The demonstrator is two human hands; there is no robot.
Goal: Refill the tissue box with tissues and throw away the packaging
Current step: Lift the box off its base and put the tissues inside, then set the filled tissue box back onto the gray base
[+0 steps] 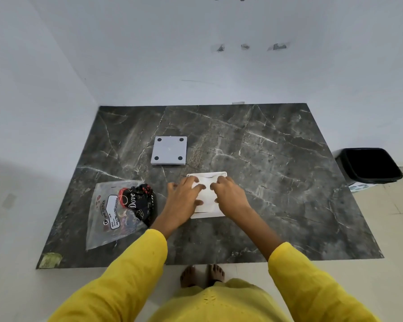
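Nearest, the person in yellow sleeves leans over the dark marble table (289, 182). Both hands lie flat, fingers spread, on the white stack of tissues (207, 196) that sits in the open tissue box (209, 175) near the table's middle: the left hand (184, 198) presses on one side, the right hand (230, 196) on the other, neither gripping anything. To their left the clear plastic packaging (112, 214) lies slack and crumpled on the table, looking empty. Farther back rests the grey base of the box (169, 150), feet up, well apart from the box. Off to the right, on the floor, stands the black bin (370, 166). I'd say the filling is nearly done; closing the box and binning the wrapper remain.
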